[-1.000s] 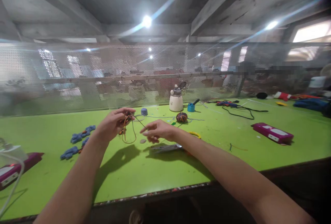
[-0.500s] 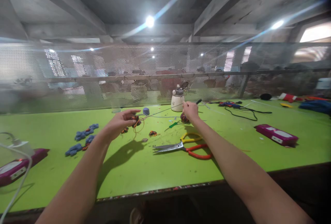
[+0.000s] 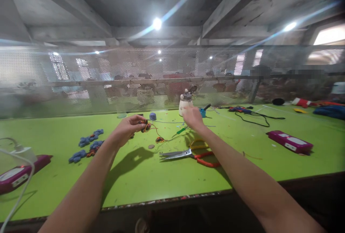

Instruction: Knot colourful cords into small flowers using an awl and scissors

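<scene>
A green table [image 3: 140, 186] spans the head view; the purple power strip's [image 3: 290, 143] pale label [image 3: 293, 139] is too small to read. The left hand [image 3: 125, 129] pinches a dark-and-orange yarn piece [image 3: 146, 127] above the table; the right hand [image 3: 193, 118], contents and openness indiscernible, overlaps the bottle [image 3: 185, 101].

Green tbl [image 3: 140, 186] holds scissors [image 3: 185, 153], wht btl [image 3: 185, 98], blue yarn pcs [image 3: 84, 141], orange/blk yarn bit [image 3: 159, 139], pwr strips [image 3: 289, 141].

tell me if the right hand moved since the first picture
Yes: the right hand moved rightward and forward, toward the white bottle, which it now partly hides.
</scene>
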`<state>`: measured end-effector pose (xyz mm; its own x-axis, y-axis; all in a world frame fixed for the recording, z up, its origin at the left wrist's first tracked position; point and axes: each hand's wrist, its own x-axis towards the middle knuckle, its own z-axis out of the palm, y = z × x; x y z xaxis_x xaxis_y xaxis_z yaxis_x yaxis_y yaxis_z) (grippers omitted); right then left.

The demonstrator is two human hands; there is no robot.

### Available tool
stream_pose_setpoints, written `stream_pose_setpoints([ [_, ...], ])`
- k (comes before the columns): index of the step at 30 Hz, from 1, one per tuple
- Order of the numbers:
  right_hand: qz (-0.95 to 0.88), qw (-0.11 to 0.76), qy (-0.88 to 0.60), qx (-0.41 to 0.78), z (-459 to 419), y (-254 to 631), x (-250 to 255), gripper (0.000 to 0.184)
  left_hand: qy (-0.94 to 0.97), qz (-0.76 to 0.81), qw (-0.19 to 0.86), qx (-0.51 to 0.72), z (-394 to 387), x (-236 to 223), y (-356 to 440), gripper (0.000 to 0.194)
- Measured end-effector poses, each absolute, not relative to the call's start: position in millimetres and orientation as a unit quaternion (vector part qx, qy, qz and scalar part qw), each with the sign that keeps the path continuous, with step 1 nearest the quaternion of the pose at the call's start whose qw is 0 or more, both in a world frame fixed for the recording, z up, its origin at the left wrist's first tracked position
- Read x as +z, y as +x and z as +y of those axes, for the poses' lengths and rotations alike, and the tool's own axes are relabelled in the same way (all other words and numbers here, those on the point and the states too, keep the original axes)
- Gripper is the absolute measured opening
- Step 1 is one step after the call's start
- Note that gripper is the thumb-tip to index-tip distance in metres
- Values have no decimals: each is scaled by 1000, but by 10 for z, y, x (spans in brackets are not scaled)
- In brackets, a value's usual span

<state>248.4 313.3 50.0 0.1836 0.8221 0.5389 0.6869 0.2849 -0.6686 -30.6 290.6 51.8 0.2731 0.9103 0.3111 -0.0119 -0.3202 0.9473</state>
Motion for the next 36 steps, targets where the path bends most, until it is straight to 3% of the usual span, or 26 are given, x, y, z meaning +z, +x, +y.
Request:
stream_pose_setpoints([
  [3,-716,469,-492,157,2901,2018,496,16,638,335,476,504,2874,507,-236,24],
  [6,-743,442,-425,270,2709,1708,405,18,630,305,500,509,2845,478,-134,25],
  [10,-623,472,-360,509,2654,1603,270,16,618,290,511,522,2841,426,-18,24],
  [12,-555,501,-342,569,2679,1615,240,14,608,287,515,532,2847,412,1,24],
  [16,-534,542,-338,555,2719,1648,252,21,584,286,530,545,2854,414,-27,22],
  [23,-538,587,-382,469,2813,1684,194,13,562,313,545,538,2874,408,-63,23],
  [30,-611,585,-385,370,2803,1695,206,13,583,323,519,536,2897,360,-33,25],
  [36,-755,505,-403,112,2748,1643,142,5,605,322,491,537,2905,287,39,25],
])
